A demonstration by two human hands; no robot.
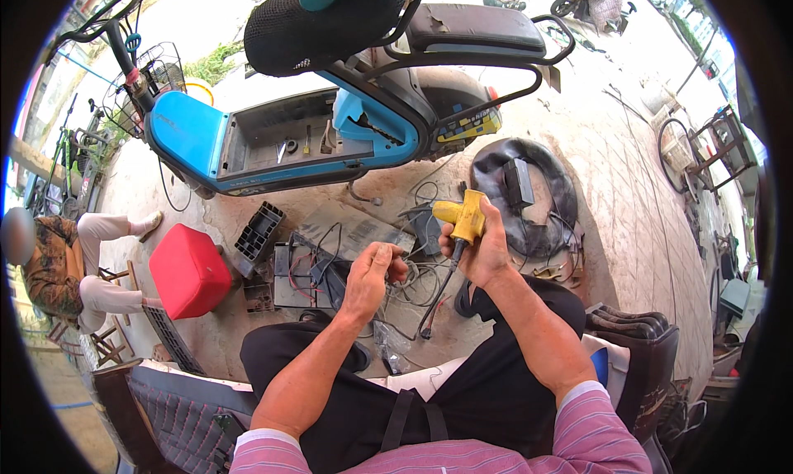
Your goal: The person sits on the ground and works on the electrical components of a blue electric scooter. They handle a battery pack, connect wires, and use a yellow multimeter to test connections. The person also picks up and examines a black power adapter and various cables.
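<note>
My right hand [489, 251] is closed round a yellow, T-shaped plastic piece [467, 218], with a dark cord [442, 292] running down from it to a small connector [425, 331]. My left hand [369, 276] is lower and to the left, fingers curled; whether it holds anything small is hard to make out. Beneath both hands lie tangled grey and black cables [413, 280], a dark battery block [293, 282] with red wires, and a flat grey sheet [330, 230]. A black inner tube [555, 185] with a black box [519, 182] on it lies beyond my right hand.
A blue scooter [186, 131] with an open footboard compartment stands across the top. A seated person [54, 267] is at left beside a red stool [186, 272]. A black crate [258, 230] lies near the stool. Chairs and clutter [719, 148] line the right side.
</note>
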